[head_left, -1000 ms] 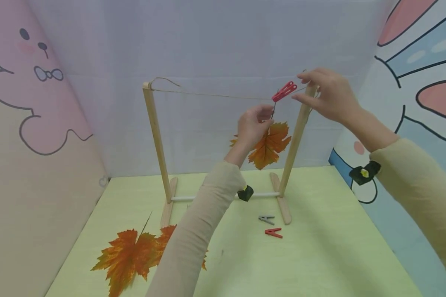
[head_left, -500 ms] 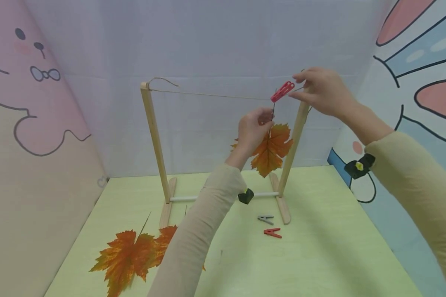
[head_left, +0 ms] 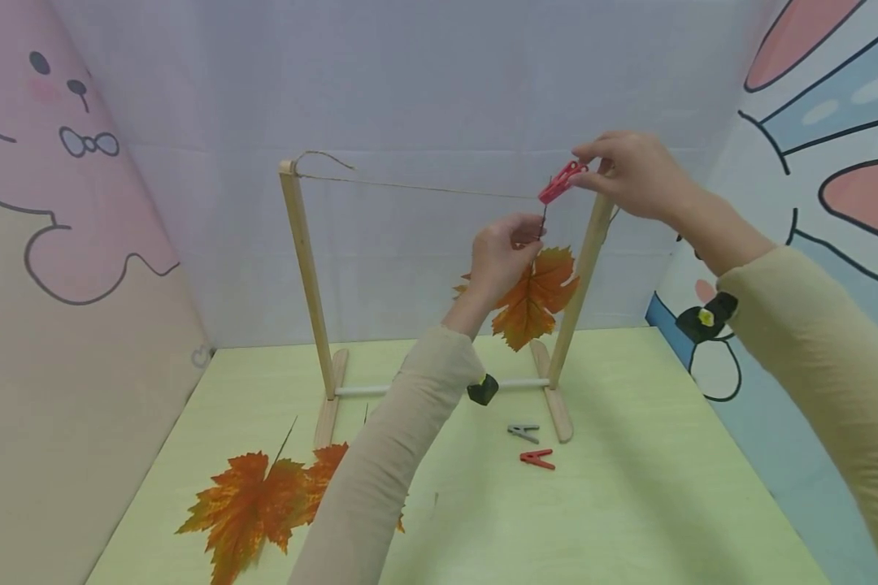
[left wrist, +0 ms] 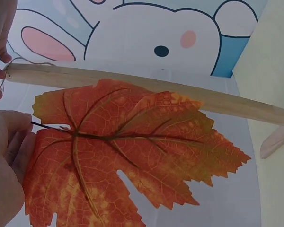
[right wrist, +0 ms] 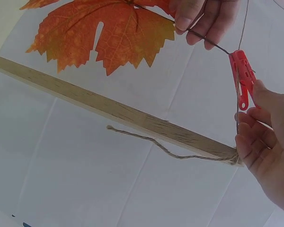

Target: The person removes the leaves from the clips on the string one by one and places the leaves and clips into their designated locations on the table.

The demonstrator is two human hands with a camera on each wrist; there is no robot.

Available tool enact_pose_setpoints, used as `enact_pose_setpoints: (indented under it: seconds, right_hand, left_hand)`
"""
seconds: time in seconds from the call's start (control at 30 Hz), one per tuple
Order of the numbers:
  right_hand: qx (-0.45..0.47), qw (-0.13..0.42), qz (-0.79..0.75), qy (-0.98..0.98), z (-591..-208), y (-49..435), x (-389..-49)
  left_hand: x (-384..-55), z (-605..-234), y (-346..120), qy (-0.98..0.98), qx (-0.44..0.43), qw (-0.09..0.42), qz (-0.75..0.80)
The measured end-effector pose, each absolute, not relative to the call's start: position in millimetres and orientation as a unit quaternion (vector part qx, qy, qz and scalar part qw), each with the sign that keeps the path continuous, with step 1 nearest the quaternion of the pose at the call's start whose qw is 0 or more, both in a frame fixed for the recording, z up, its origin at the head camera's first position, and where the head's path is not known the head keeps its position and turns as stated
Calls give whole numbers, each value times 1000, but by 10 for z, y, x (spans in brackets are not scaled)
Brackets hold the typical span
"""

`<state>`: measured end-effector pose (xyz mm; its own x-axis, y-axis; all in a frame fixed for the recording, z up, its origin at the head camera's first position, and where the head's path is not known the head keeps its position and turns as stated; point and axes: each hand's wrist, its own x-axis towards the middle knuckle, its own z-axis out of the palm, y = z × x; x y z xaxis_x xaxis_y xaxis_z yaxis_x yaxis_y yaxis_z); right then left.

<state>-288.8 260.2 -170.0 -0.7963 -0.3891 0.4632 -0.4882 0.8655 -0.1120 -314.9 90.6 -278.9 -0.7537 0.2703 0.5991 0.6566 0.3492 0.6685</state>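
In the head view, my left hand (head_left: 501, 252) pinches the dark stem of an orange maple leaf (head_left: 534, 296), which hangs below the fingers. The stem's upper end meets the tip of a red clothespin (head_left: 558, 183) on the twine (head_left: 410, 188). My right hand (head_left: 632, 175) has its thumb and fingers around the clothespin's handle ends. From the right wrist, the thumb lies against one handle of the clothespin (right wrist: 244, 78), and curled fingers sit by the other. The left wrist view shows the leaf (left wrist: 128, 146) spread beyond the left fingertips.
The twine runs between two posts of a wooden frame (head_left: 307, 276). Below lie a grey clothespin (head_left: 523, 431) and another red clothespin (head_left: 537, 459) on the table (head_left: 629, 487). More maple leaves (head_left: 249, 504) lie at front left, partly behind the left sleeve.
My right hand has moved slightly left, from beside the clothespin onto its handles. The left hand keeps its pinch on the stem, and the leaf has turned and dropped slightly.
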Motion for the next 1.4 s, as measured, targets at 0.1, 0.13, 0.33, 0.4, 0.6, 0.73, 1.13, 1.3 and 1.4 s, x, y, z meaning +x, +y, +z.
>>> enact_pose_setpoints:
  seconds: [0.1, 0.13, 0.33, 0.4, 0.6, 0.73, 1.13, 1.3, 1.4]
  right_hand:
    - [243, 210, 112, -940, -1689, 2605, -2892]
    - [246, 207, 113, -940, -1686, 2606, -2892]
    - [246, 193, 119, -942, -1679, 2609, -2891]
    - [244, 191, 123, -943, -1677, 2612, -2889]
    - [239, 193, 133, -942, -1678, 2625, -2879]
    - [243, 205, 135, -938, -1681, 2634, -2875]
    - [246, 246, 161, -924, -1685, 2608, -2840]
    - [255, 285, 158, -910, -1680, 2610, -2842]
    - [251, 305, 158, -905, -1666, 2603, -2825]
  left_hand:
    - [-3146, -2789, 894, -799, -292, 203, -485]
    - [-3146, -2790, 891, -799, -292, 205, -484]
    - [-3154, -2809, 895, -796, -288, 205, -491]
    - [-3154, -2814, 895, -797, -288, 208, -489]
    - [-3146, -2829, 880, -797, -291, 206, -488]
    - [-3145, -2839, 870, -794, -294, 206, -491]
    - [-3132, -2905, 808, -807, -264, 218, -480]
    - [-3141, -2932, 774, -805, -271, 222, -479]
    - [-3150, -2954, 754, -806, -273, 222, -476]
